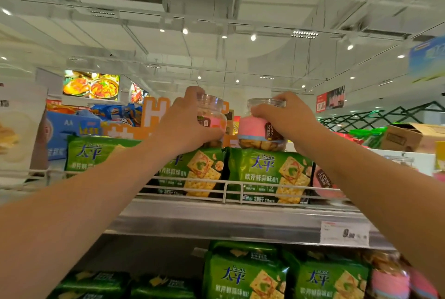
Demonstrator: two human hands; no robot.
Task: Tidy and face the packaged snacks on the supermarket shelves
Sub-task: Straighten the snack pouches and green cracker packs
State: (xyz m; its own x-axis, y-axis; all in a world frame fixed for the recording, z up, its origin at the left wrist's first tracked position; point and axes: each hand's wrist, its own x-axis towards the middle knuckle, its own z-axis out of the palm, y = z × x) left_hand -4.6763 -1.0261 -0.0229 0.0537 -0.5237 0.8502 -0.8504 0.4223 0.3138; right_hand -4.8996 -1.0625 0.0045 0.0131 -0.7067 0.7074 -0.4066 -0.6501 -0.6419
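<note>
On the top shelf (240, 216), my left hand (190, 123) wraps the left jar (212, 115) while my right hand (286, 115) grips the right jar (262, 135), both atop green cracker packs (269, 173). Best I turn labels forward and set them down squarely, lest they tip.

Both bare forearms reach up and forward, converging. The left grip (190, 125) curls its fingers around a clear jar; the right grip (286, 115), just beside it, clasps another from above.
</note>
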